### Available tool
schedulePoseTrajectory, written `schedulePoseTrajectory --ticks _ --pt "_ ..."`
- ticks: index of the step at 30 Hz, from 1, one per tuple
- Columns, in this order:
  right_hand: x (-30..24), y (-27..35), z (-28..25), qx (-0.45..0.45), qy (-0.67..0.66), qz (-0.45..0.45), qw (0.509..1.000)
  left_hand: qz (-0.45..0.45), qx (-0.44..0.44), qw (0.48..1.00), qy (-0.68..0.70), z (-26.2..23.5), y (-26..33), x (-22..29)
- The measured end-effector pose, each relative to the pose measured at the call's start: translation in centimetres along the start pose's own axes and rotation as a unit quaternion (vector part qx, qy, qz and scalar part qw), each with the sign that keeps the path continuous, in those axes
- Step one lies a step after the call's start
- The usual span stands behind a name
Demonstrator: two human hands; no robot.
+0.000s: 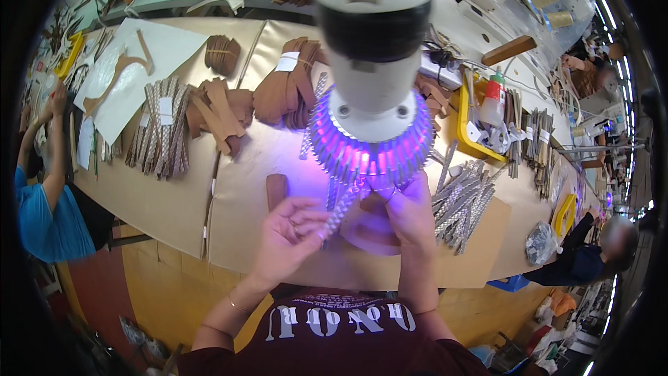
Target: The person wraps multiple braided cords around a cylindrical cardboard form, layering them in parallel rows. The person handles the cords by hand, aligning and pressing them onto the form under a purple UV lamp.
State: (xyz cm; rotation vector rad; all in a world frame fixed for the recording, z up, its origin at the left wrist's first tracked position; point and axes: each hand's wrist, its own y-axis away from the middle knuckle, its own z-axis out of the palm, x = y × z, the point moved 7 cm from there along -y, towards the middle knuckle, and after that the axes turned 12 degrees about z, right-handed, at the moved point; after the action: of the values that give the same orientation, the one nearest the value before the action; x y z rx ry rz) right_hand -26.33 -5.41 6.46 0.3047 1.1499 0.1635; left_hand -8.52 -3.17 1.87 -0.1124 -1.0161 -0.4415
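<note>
Pinched between the thumb and fingers of my left hand (296, 230) is a silver-grey braided strap (341, 212). Its upper end runs up under the rim of a round lamp (369, 115), which glows purple. My right hand (410, 212) is closed below the lamp's right side, its fingertips partly hidden by the rim. A blurred, curved brown leather piece (372, 226) lies against that hand and seems held by it. Left of the lamp, a small brown block (276, 191) rests on the table just beyond my left hand.
Bundles of braided straps (158, 129) and brown leather pieces (289, 87) lie along the table. At right are more loose straps (466, 205) and a yellow tray (463, 122) with a bottle (493, 97). A person in blue (52, 216) works at left, another (584, 257) at right.
</note>
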Motion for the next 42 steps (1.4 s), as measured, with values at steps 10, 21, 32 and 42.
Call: schedulePoseTrajectory --ticks 10,21,32,42 --pt "-5.0 3.6 -2.3 0.125 0.4 -0.055 0.906 0.097 -0.174 0.955 -0.219 4.4 0.4 0.3" --pt "-7.4 1.9 -1.2 0.06 0.757 -0.178 0.626 0.152 -0.018 0.935 -0.319 3.4 -4.0 -3.0" --pt "-4.1 -1.9 -3.9 0.14 0.546 0.084 0.822 0.164 -0.025 0.933 -0.319 3.7 -4.6 -4.1" --pt "-3.7 -2.6 -3.8 0.131 0.516 0.085 0.842 0.16 -0.011 0.943 -0.293 3.5 -4.6 -4.6"
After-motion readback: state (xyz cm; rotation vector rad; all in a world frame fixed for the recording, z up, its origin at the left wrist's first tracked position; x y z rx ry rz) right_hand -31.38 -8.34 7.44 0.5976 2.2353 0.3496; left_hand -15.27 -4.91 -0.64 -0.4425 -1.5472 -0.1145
